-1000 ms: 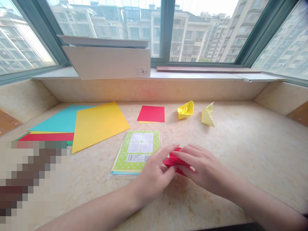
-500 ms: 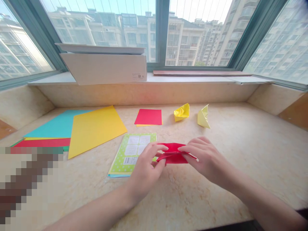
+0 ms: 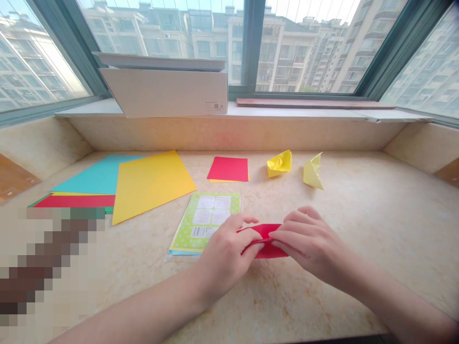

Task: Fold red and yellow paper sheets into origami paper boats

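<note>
Between my two hands is a piece of folded red paper (image 3: 269, 249), with a raised ridge running along its middle. My left hand (image 3: 229, 246) pinches the ridge at the left end between thumb and fingers. On the other end, my right hand (image 3: 308, 239) is closed too, its thumb and fingertips pressing the fold near the centre. Parts of the paper are hidden under the fingers. Just left of it lies a green dotted pack of paper (image 3: 186, 224), partly covered by my left hand. Beyond my hands stand a yellow paper boat (image 3: 279, 165) and a paler yellow folded paper (image 3: 313, 172).
Small red paper squares (image 3: 228, 169) lie behind the pack. Large yellow (image 3: 150, 184) and blue (image 3: 88, 177) sheets overlap at the left. A white box (image 3: 172, 93) stands on the window ledge. The lower left corner is blurred out by blocks.
My left fingers have shifted inward along the red paper and now pinch its middle ridge, which stood more open before. The whole view has shifted slightly.
</note>
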The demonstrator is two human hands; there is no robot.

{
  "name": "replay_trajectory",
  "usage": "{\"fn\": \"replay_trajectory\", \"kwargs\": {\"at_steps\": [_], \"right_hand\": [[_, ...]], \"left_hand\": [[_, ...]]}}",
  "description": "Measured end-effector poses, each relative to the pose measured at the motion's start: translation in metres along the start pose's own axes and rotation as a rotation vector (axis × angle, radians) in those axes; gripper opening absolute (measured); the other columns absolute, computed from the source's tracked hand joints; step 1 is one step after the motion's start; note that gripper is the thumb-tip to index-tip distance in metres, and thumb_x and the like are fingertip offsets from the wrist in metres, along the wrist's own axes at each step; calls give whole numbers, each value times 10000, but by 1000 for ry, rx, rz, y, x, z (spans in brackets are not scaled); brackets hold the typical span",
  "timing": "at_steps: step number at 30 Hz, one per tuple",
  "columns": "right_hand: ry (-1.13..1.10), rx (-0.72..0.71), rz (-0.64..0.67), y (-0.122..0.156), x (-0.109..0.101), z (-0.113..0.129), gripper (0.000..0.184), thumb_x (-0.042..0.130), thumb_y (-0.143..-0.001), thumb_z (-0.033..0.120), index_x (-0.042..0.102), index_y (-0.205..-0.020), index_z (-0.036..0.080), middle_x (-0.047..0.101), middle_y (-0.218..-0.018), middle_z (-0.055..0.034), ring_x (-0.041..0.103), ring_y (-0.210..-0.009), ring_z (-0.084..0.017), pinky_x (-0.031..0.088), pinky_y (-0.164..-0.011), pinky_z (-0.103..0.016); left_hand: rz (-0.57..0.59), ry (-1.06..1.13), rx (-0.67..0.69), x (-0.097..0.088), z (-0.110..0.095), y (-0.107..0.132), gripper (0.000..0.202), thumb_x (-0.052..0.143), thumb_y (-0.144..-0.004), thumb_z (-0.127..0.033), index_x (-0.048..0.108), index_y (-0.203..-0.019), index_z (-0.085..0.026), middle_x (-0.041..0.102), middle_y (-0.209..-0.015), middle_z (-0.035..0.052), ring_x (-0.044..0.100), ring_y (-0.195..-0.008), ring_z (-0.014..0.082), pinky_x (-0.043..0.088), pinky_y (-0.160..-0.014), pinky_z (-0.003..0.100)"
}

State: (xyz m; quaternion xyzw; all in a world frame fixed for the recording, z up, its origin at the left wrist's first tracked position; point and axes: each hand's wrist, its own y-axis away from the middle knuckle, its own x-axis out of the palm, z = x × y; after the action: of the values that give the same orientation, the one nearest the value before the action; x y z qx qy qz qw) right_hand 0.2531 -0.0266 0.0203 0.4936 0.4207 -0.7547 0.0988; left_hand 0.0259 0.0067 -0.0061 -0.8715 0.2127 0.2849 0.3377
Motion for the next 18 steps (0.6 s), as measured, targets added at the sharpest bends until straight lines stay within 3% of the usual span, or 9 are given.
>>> {"fn": "replay_trajectory", "kwargs": {"at_steps": [3,9,14,18], "right_hand": [[-14,-28,1,0,0,6,207,566,-1033,180,699,-874,185,720,-781,-23,560,-745,-187,370,-782,-375],[-13,-75,24,5,0,10,173,559,-1028,163,719,-978,205,718,-785,-16,581,-726,-179,396,-788,-386],[6,-89,75,21,7,8,206,535,-1033,172,718,-975,245,723,-802,-7,608,-719,-176,432,-814,-388],[39,-121,23,36,12,11,193,540,-1028,174,719,-989,237,743,-848,-16,652,-804,-210,431,-922,-432]], "left_hand": [[9,-47,82,1,-4,1,93,655,-949,-179,727,-1004,-201,691,-1090,57,664,-996,206,579,-883,380],[1,-287,243,-1,-14,6,152,595,-984,-204,700,-885,-157,685,-941,62,630,-851,186,548,-750,329],[4,-553,395,-2,-26,12,212,555,-931,-72,636,-749,-146,633,-763,54,629,-813,218,546,-843,417],[-148,-608,478,8,-27,17,180,573,-886,-73,679,-765,-153,584,-617,11,636,-743,212,548,-868,435]]}}
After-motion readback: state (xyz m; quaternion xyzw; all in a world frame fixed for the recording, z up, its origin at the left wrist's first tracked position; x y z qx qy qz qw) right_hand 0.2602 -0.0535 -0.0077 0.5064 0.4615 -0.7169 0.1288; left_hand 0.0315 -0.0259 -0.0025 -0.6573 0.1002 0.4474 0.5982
